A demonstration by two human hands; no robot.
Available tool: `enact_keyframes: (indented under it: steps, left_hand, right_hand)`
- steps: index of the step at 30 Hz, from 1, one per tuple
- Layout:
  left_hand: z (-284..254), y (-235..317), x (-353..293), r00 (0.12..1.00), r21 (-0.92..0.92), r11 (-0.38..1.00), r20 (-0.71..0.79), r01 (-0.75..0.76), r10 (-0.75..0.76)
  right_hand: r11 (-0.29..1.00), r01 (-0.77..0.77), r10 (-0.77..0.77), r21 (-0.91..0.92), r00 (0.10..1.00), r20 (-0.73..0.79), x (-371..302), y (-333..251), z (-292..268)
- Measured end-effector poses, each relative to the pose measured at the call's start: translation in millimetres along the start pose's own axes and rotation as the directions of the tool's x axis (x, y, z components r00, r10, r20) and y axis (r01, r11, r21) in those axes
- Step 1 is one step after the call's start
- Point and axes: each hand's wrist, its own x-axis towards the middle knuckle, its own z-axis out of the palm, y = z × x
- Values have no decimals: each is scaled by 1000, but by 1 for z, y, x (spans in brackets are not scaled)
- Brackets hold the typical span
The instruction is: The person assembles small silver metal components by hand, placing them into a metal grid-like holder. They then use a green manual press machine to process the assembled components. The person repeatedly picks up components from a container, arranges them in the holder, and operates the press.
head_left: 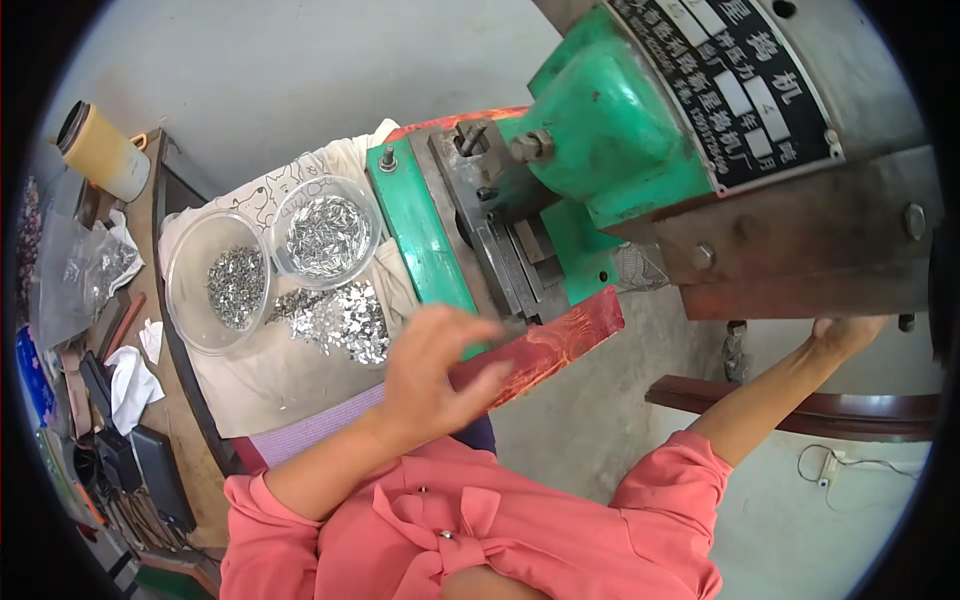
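Note:
My left hand [435, 372] is held just in front of a small steel die [515, 265] on a green bench press [610, 140]. Its thumb and forefinger are apart, a little blurred, with nothing visible between them. My right arm reaches out to the far right. There my right hand [848, 332] is partly covered by the press's heavy metal block [800, 240], so its fingers and anything they grip are hidden. Left of the press, a pile of small flat shiny metal pieces [355, 325] lies on a beige cloth [265, 385].
Two clear round tubs stand on the cloth: one tub [180, 300] holds small dark metal bits, the other [372, 225] thin silvery pieces. A cluttered wooden table [190, 420] at the left carries a yellow container [110, 160]. A red-brown board [560, 350] edges the press base.

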Motion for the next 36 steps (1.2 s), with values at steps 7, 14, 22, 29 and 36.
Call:
enact_keyframes:
  steps: [7, 14, 22, 29, 36]
  left_hand:
    - [-1, -38, 19, 990, 297, 944, -26, 140, -138]
    - [13, -49, 30, 993, 259, 959, -25, 115, -113]
    - [12, -61, 55, 994, 351, 931, -65, 102, -84]
    - [15, -72, 68, 994, 364, 928, -90, 84, -55]
    - [15, -78, 69, 994, 354, 932, -104, 75, -40]
  right_hand:
    - [986, -155, 150, -69, 986, -71, 5, 16, 1]
    - [979, -135, 124, -152, 989, -81, 32, 1, 5]
    - [919, 105, 4, -381, 962, 274, 87, -73, 41]
    - [793, 349, -61, -499, 861, 505, 97, -124, 86]
    - [874, 259, -107, -411, 928, 358, 73, -95, 76]
